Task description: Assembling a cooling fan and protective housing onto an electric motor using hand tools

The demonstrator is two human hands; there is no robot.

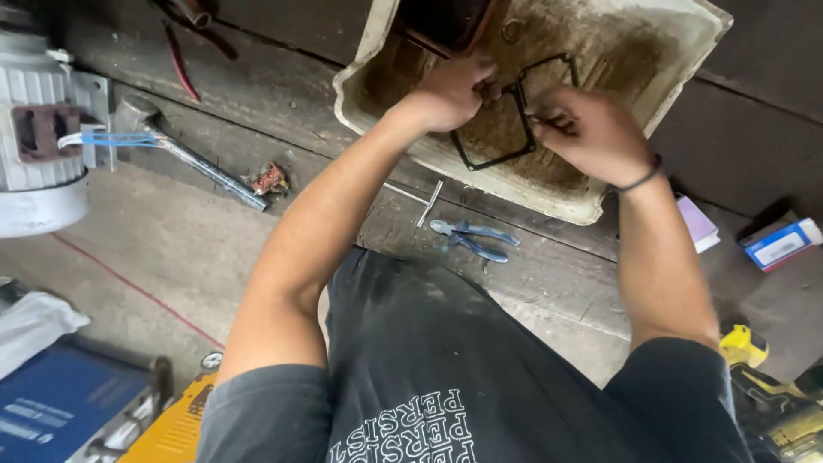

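- Landmark: tray (686,51), a shallow off-white pan stained brown with oily grime, rim chipped, lying on dark boards.
- Gasket (489,141), a thin black angular loop, lies flat inside the tray; its long axis runs from the near-left up toward the far-right of the tray.
- Left hand (450,90) pinches the gasket's far edge, fingers closed on it, beside a dark reddish housing (441,21) at the tray's far-left corner.
- Right hand (591,133) is closed on the gasket's right side; what else it pinches, cannot tell. Black band on that wrist.
- Both hands sit directly over the gasket, close together, left slightly farther in.
- Near the tray's front edge: blue-handled pliers (471,238), steel T-wrench (418,199). Well left: hammer (184,154).
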